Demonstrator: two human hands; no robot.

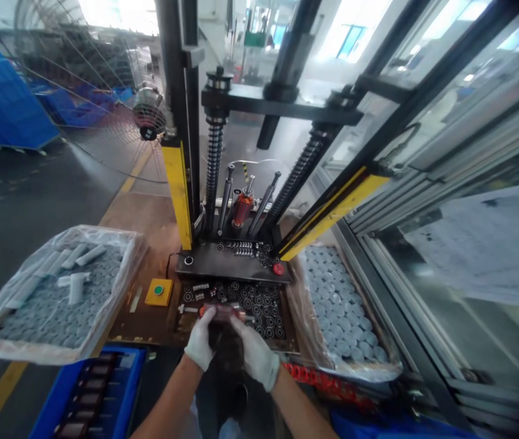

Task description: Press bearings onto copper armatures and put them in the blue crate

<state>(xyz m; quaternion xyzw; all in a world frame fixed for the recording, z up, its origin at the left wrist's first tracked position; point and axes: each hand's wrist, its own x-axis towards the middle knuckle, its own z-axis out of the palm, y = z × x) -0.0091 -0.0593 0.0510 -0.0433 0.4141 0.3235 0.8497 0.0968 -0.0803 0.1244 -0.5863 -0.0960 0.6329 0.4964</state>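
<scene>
Between my white-gloved left hand (201,342) and right hand (256,355) lies a motor armature (223,313), held level, its shaft ends pointing left and right. My left fingers close round its left end, and my right fingers round the right side; my thumbs rest on top. Just beyond it is a shallow tray of loose ring bearings (266,300). A second armature (243,208), with orange windings, stands upright on the press (227,268) between two slanting metal rods. Small bearings (243,247) lie in rows on the press base.
Bags of grey cylinders stand left (74,317) and right (344,311). A yellow box with a green button (158,291) sits left of the tray; a red button (278,269) is on the press. A blue crate (133,372) holds armatures. A fan (149,116) stands behind.
</scene>
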